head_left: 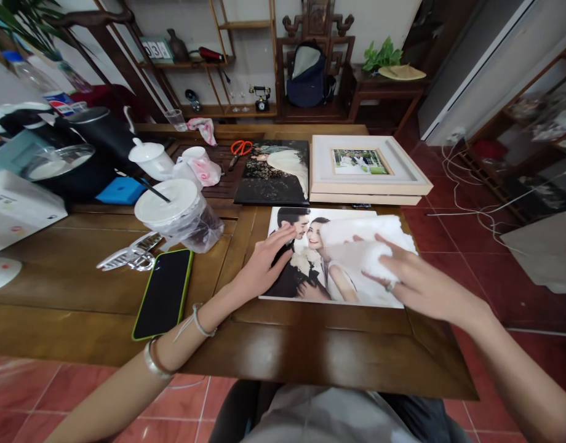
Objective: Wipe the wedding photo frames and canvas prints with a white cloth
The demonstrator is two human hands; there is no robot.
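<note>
Head view: which step is this?
– Wiping the photo, I'd judge. It lies flat on the table.
– And the fingers?
– The left hand rests spread on the photo, gripping nothing; the right hand is bunched around white cloth over its right side.
– Next move?
– Probably calls for light cloth pressure, the left hand steadying.

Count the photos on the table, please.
3: the near portrait, the dark photo beyond it, and the framed photo right of the dark one. Others may be hidden underneath.
</note>
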